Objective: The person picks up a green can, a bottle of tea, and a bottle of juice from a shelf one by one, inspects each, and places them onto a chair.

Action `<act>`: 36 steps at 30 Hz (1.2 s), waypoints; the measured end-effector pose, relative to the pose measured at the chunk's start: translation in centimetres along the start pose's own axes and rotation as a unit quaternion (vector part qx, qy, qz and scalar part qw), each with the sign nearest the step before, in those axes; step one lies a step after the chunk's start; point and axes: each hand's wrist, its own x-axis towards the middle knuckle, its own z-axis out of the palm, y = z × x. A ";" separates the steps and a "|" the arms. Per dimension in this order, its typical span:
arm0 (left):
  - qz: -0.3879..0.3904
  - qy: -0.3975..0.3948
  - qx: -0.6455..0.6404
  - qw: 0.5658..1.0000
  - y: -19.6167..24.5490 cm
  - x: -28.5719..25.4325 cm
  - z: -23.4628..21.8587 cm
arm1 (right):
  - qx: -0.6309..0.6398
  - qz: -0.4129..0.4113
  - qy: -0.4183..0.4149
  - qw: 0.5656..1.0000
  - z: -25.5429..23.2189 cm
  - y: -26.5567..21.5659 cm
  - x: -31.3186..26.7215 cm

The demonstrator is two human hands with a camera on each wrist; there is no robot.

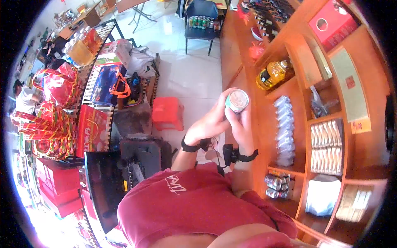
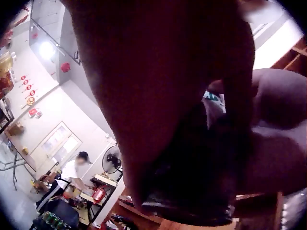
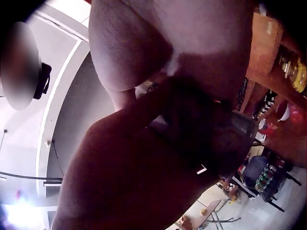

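In the head view, a drink can [image 1: 238, 101] with a pale top and a bit of green on its side stands nearly upright between my two hands, in front of my chest. My left hand [image 1: 216, 120] grips it from the left. From the right and below, my right hand [image 1: 243, 129] holds it too. Both wrist views are mostly filled by dark, shadowed hands. A small green-and-white patch of the can [image 2: 215, 101] shows between the fingers in the left wrist view.
At right, a wooden shelf unit holds an oil bottle [image 1: 273, 76], wrapped glasses [image 1: 284, 128] and several cans [image 1: 276, 184]. A red stool [image 1: 167, 113] stands ahead left. More cans sit on a dark chair [image 1: 200, 34]. Gift boxes and baskets [image 1: 53, 120] crowd the left rack.
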 end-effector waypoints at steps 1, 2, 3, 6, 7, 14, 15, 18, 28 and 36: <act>-0.013 0.007 -0.011 1.000 -0.8 1.1 -0.4 | -0.003 0.005 -0.011 1.000 -0.4 0.7 1.5; -0.026 0.014 -0.021 0.999 -1.5 2.2 -0.8 | 0.016 0.006 -0.017 1.000 -0.7 1.5 3.0; -0.038 0.019 -0.029 0.999 -2.3 3.4 -1.2 | 0.036 0.006 -0.021 0.999 -1.0 2.3 4.6; -0.049 0.048 0.004 0.998 -3.7 7.8 -1.7 | 0.062 -0.015 -0.040 0.997 -2.9 3.1 10.1; -0.052 0.052 0.004 0.997 -3.9 9.8 -1.9 | 0.077 -0.021 -0.045 0.996 -3.6 3.1 12.1; -0.032 0.067 0.032 0.997 -8.4 23.1 -1.2 | 0.071 -0.062 -0.051 0.994 -10.8 4.7 24.1; -0.027 0.082 0.038 0.996 -9.1 24.5 -1.1 | 0.071 -0.056 -0.062 0.994 -11.6 4.9 25.7; -0.027 0.109 0.050 0.992 -10.6 27.9 -1.9 | 0.056 -0.041 -0.088 0.994 -12.7 5.8 29.8; -0.021 0.139 0.085 0.986 -19.6 37.7 -12.7 | 0.065 -0.059 -0.106 0.991 -9.3 14.0 45.4; 0.019 0.073 0.039 0.996 -26.2 51.3 -26.2 | 0.010 -0.045 -0.048 0.998 -5.7 19.2 63.2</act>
